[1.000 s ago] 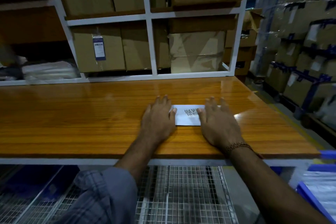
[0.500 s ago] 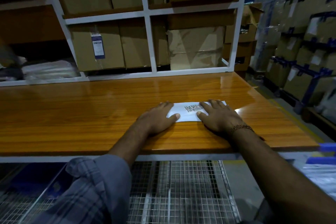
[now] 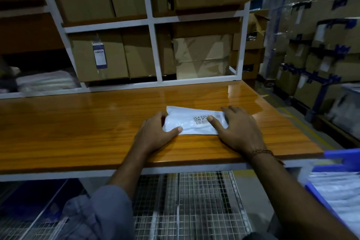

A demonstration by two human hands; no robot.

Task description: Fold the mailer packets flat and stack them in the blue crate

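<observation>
A: What's nearest the camera?
B: Wire mesh shelf [image 3: 194, 200] under the counter, a grey plaid sleeve [image 3: 93, 218] at bottom left. Blue crate [image 3: 342, 159] at the right edge, pale packets in it, blurred.

A: Counter?
B: Glossy orange wood-grain counter [image 3: 78, 128] with a white front rail. Strong glare at the far right corner.

A: Where's the packet?
B: One white mailer packet [image 3: 187, 122] lies on the counter, right of centre, near the front edge, barcode label facing up. Not in the crate.

A: Hands?
B: Left hand [image 3: 155, 134] grips the packet's left end, fingers curled over the far side, thumb pressed on the near edge. Right hand [image 3: 239, 130] lies on the right end, fingers spread and straight, thumb tip just beside the barcode. Beaded bracelet [image 3: 262, 151] on that wrist.

A: Behind it?
B: White metal shelving frame [image 3: 153, 52] at the counter's back edge, packed with brown cardboard boxes [image 3: 109, 54]; one has a blue-bordered tag. Pale bagged items at far left, blurred. To the right, across the aisle, wrapped stacked cartons [image 3: 311, 45] with dark blue strapping. Room is dim.
</observation>
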